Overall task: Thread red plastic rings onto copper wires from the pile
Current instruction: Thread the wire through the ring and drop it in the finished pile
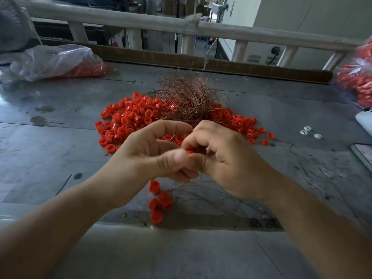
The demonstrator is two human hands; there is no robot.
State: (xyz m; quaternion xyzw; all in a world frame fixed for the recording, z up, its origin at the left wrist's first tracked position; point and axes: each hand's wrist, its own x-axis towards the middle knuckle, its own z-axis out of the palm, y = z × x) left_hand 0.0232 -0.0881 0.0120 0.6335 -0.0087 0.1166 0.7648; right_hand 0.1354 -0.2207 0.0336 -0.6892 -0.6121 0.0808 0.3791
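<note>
Mid-task, early by my reading. Left grip [153,156] and right grip [225,158] meet at frame centre, both pinching one ring [189,152] — whether a wire runs through it, cannot tell. Done: a few threaded rings [159,200] at lower centre, thin strands trailing right. Left to do: a big pile [128,121] and the tuft of wires [187,99] above centre. Tabletop [60,137] grey, scuffed, stained; bags [50,59] of rings at upper left and right edge — pale railing [141,23] across the top, workshop behind.
</note>
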